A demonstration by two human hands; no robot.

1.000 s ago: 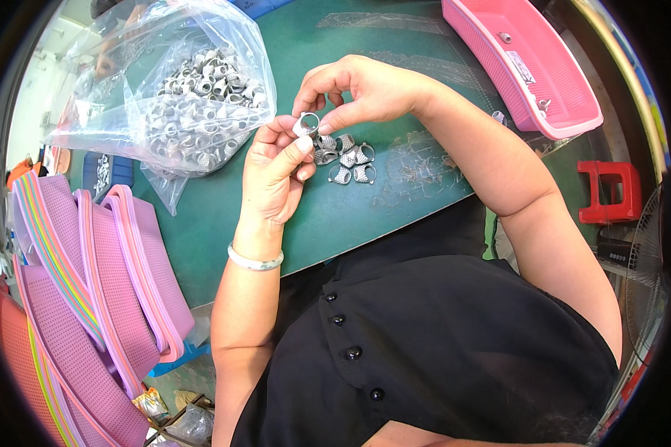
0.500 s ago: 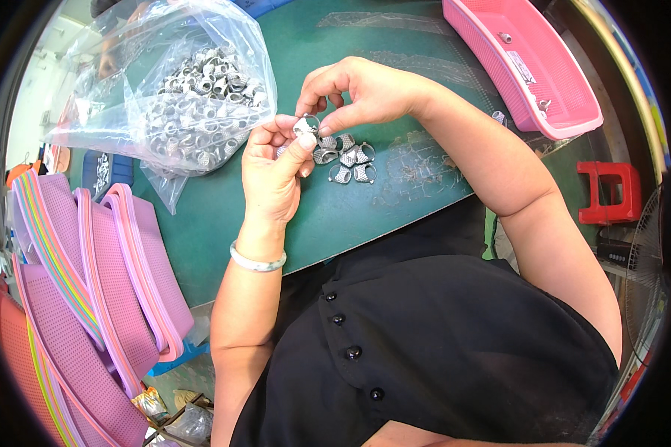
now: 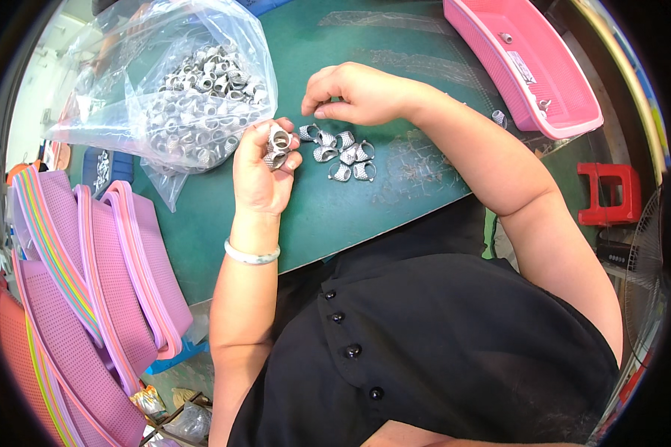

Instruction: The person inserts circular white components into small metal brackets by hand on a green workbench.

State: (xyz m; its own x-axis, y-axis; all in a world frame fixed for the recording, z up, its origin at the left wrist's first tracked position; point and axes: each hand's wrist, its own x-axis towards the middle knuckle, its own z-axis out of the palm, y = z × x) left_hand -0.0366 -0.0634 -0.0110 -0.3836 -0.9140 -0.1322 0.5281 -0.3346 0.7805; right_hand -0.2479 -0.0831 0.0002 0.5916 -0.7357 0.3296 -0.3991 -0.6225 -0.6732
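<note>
My left hand [image 3: 259, 175] is turned palm up, its fingers curled round silver-grey metal rings [image 3: 279, 139] with wide round openings; two show between thumb and fingers. To the right of it, my right hand [image 3: 350, 93] hovers palm down over the table, fingers loosely bent and thumb a little apart, with nothing visible in them. Just below the right fingertips lies a loose group of similar rings [image 3: 348, 155] with a studded, textured surface. A clear plastic bag [image 3: 194, 119] full of such rings stands left of my left hand, its mouth spread open.
The green table [image 3: 380, 205] bears strips of clear tape. A pink basket [image 3: 574, 112] with a few rings in it stands at the far right, one ring [image 3: 499, 118] beside it. Stacked purple and pink baskets [image 3: 145, 261] crowd the left. A red stool [image 3: 609, 194] is at right.
My hands have drawn apart. The left has shifted slightly left and turned its palm up with rings in it; the right has let go, and another ring lies at the group's upper left.
</note>
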